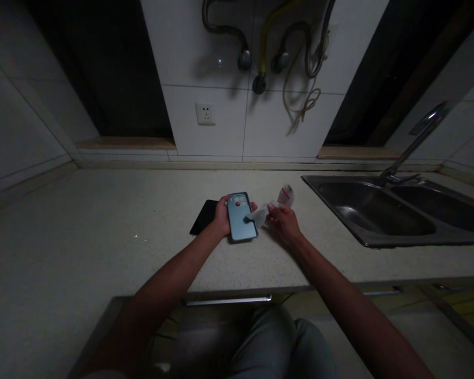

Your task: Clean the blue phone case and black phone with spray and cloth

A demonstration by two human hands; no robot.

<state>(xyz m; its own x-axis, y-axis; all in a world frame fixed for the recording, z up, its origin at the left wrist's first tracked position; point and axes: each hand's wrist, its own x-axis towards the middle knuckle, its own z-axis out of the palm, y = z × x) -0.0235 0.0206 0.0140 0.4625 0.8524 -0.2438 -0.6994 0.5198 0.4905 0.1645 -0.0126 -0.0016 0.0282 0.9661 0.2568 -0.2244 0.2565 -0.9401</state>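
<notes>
A light blue phone [240, 218] lies back side up on the pale countertop [102, 231]. My left hand [221, 216] grips its left edge, fingers curled round it. My right hand [283, 221] pinches a small white wipe [258, 214] whose tip touches the phone's back. Just behind that hand lies a small white packet with red print [287, 195]. A flat black item [204, 216] rests on the counter beside my left hand, partly hidden by it.
A steel double sink [379, 210] with a tap [418, 134] sits to the right. On the tiled wall behind are a socket [205, 113] and hanging hoses [276, 47]. A drawer handle [229, 301] shows under the counter's front edge.
</notes>
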